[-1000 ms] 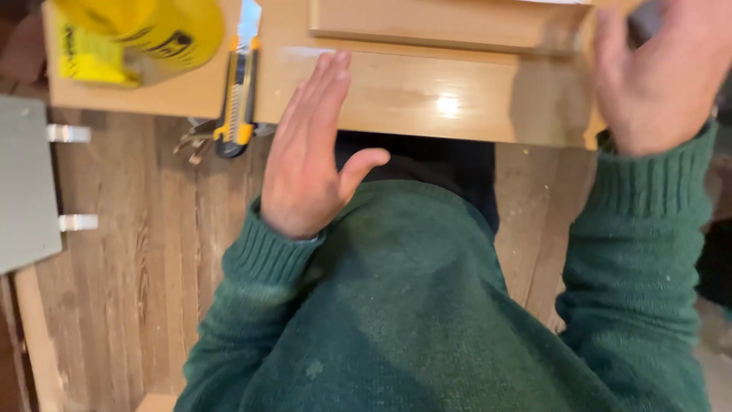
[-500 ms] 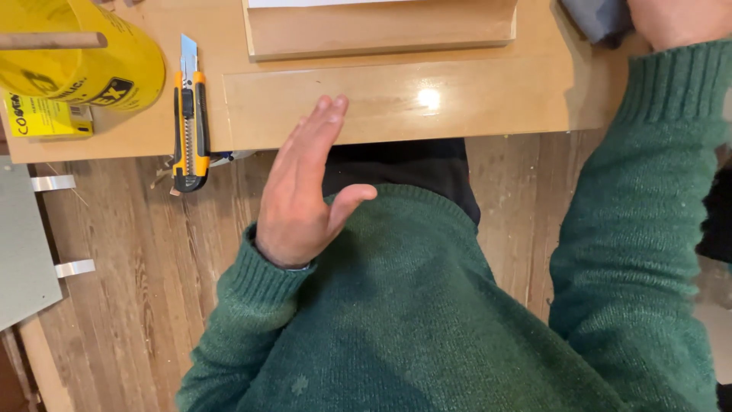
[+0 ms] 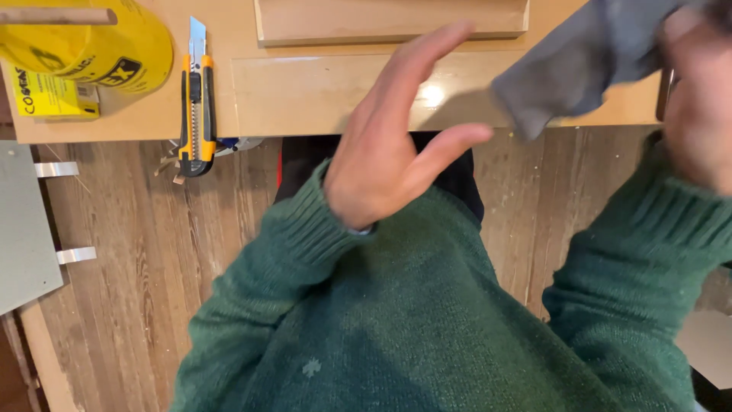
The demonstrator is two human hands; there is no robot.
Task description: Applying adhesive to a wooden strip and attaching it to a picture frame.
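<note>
The left hand [image 3: 385,152] hovers open, fingers spread wide and straight, holding nothing, above the near edge of the pale wooden panel [image 3: 328,95]. To the right, the right hand [image 3: 698,99], blurred, holds up a soft grey cloth [image 3: 576,65] by its far end; the cloth hangs over the panel's right part. On the left, a yellow-and-black utility knife [image 3: 196,99] lies beside a yellow plastic container [image 3: 99,46].

wooden panel [image 3: 320,91] | on it: utility knife [image 3: 196,99], yellow tub [image 3: 91,46]
</note>
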